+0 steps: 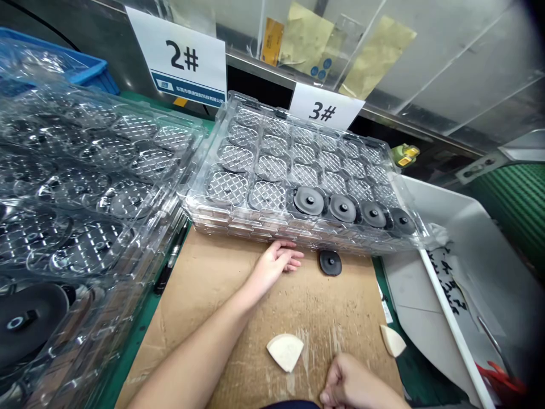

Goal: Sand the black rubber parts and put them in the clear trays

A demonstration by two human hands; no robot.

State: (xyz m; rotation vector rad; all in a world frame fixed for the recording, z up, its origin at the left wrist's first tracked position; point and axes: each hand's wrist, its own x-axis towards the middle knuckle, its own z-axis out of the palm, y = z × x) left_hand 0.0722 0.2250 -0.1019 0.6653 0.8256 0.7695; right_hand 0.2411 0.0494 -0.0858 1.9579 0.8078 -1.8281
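Clear, glossy thin-walled plastic makes up the stack of trays [272, 168] across the upper middle of the frame, its rounded-square compartments crossed by a diamond lattice. Four dark matte discs [343, 208], each with a small raised knob in the middle, sit in its front row toward the right. A similar loose dark part [330, 263], squarish with rounded corners, lies right of centre on a flat brown cardboard sheet [230, 261], just in front of the stack. The sheet's surface is scuffed with pale streaks near the bottom. Two cream-coloured wedges, each with one curved edge, lie lower down: one wedge [285, 352] near bottom centre, the other wedge [393, 341] at the sheet's right edge. The desk [139, 329] beneath shows green. More clear trays [85, 187] fill the left of the frame, a large dark disc [29, 324] at lower left.

The left forearm runs diagonally up from the lower left, bare; the left hand [276, 258] lies low by the stack's front edge, left of the loose part and apart from it. The right hand [347, 379] is at the bottom, right of centre, below the wedges.

The left fingers are extended, slightly bent and loosely parted, with nothing held; whether they touch the stack is unclear. The right fingers are curled inward; whether they hold anything cannot be told.
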